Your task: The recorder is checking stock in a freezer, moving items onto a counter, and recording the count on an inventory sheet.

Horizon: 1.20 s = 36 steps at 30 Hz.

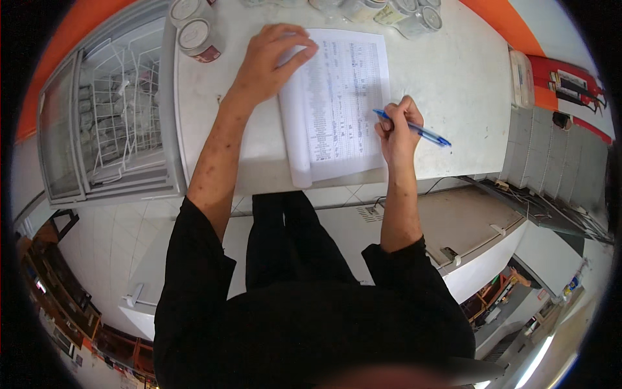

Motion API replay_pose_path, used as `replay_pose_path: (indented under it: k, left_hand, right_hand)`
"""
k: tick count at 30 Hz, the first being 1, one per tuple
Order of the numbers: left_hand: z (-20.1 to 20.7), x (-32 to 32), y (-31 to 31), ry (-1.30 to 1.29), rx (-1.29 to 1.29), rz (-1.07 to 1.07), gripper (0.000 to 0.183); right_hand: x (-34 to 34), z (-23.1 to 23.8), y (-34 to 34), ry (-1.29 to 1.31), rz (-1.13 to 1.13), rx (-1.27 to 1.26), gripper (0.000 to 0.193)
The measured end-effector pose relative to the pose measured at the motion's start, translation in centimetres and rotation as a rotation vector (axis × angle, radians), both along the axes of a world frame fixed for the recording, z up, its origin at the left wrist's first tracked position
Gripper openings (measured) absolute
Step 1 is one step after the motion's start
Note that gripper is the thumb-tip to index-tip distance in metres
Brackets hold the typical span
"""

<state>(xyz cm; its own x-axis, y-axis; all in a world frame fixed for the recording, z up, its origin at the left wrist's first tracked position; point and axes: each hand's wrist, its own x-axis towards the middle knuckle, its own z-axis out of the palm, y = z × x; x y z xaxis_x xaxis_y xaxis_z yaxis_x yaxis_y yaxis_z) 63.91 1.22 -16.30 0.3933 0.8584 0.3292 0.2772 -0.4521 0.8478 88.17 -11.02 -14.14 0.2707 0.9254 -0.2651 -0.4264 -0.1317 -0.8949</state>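
Pen (414, 129) gripped by right hand (398, 129); left hand (269, 61) flat on paper (343, 97)

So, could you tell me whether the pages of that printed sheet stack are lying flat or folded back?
Folded back: the paper stack has its earlier pages rolled over at the left edge, pinned under the left hand.

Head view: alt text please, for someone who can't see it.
Seen from above, a person in black writes with a blue pen in the right hand on a printed sheet, while the left hand presses its top left corner on a white counter. Tins stand at the counter's far edge, beside a glass-topped chest freezer.
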Motion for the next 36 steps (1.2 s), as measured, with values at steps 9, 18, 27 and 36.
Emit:
replay_pose_path:
  k: [9,18,27,36]
  left_hand:
    - [-2.3,1.5,4.3,0.055,0.030,0.078,0.020]
    - [-2.1,2.0,4.9,0.104,-0.026,-0.006,0.020]
    - [-1.5,2.3,4.9,0.181,-0.126,0.011,0.020]
    - [-1.2,2.0,4.9,0.194,-0.171,-0.020,0.022]
  right_hand:
    - [-1.5,-4.8,1.8,-0.668,-0.220,0.095,0.031]
    - [-2.3,-4.9,2.0,-0.861,-0.318,0.061,0.038]
    - [-2.0,-4.9,1.6,-1.077,-0.391,0.012,0.035]
    - [-2.2,-4.9,1.9,-1.178,-0.455,-0.018,0.034]
